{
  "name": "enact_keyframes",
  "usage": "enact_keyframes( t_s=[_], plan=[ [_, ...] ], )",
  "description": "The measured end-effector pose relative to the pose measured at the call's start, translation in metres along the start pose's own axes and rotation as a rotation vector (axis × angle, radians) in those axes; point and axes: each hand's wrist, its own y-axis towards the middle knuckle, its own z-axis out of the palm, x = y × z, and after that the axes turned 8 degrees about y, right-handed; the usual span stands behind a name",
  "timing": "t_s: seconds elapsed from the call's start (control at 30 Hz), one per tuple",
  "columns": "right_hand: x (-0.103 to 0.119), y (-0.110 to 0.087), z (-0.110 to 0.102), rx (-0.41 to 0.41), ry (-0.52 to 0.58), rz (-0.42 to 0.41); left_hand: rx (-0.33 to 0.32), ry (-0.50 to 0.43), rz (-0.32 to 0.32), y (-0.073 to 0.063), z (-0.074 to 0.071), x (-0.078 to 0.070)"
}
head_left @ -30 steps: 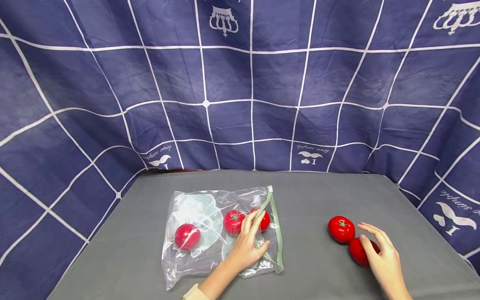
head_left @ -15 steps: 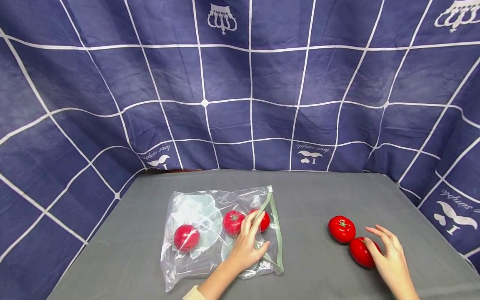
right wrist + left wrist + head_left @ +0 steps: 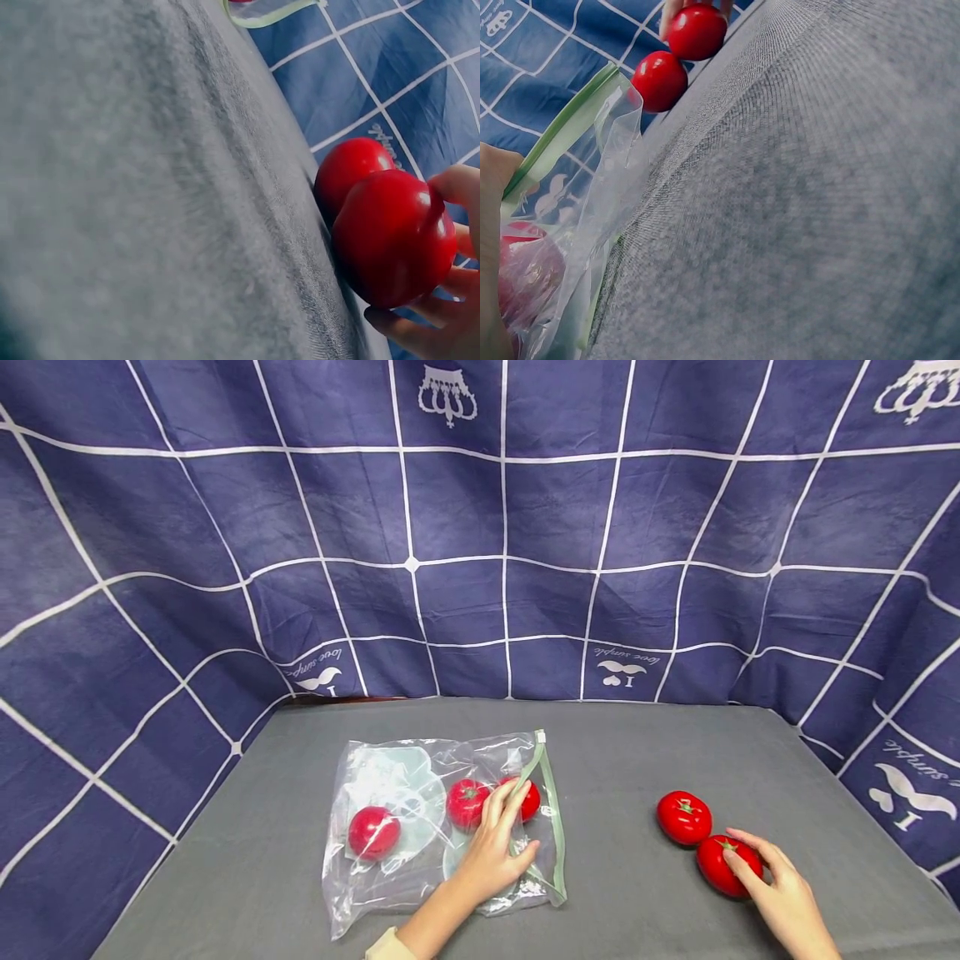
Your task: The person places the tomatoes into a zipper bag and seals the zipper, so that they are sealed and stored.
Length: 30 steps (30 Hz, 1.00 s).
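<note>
A clear zip bag (image 3: 405, 889) with a green closure strip (image 3: 566, 120) lies flat on the grey table, several red tomatoes inside it. My left hand (image 3: 487, 860) holds back the bag's upper lip at its mouth, fingers over the plastic beside a tomato (image 3: 529, 802) near the opening. Off to the right, two loose tomatoes touch each other. My right hand (image 3: 783, 889) grips the nearer one (image 3: 722, 872), thumb on top and fingers round its far side. The other tomato (image 3: 683, 817) sits just beyond it, free of the hand.
Grey cloth (image 3: 615, 760) covers the table. Behind and along both sides hangs a blue curtain (image 3: 555, 602) with white grid lines. Inside the bag, one tomato (image 3: 373, 833) lies toward the closed left end, another (image 3: 467, 804) near the middle.
My right hand first shifts slightly right, then closes its fingers and thumb round the nearer tomato, whose stem now shows on top. My left hand and the bag stay in place.
</note>
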Motion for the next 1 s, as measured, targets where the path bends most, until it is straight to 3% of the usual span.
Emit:
enact_keyframes(
  t_s=[0.23,0.47,0.73,1.0],
  plan=[
    [-0.004,-0.006,-0.002,0.044,0.017,0.030,0.009,-0.017,-0.012,0.000,-0.002,-0.002],
    [-0.003,-0.012,-0.001,0.161,-0.001,0.008,-0.004,-0.011,0.001,0.000,-0.001,-0.001],
    [-0.005,-0.019,0.005,0.085,0.072,-0.171,-0.018,0.006,0.005,0.000,0.000,-0.001],
    [-0.003,-0.018,0.004,0.067,0.039,-0.092,-0.017,-0.003,0.007,0.001,-0.001,-0.001]
  ],
)
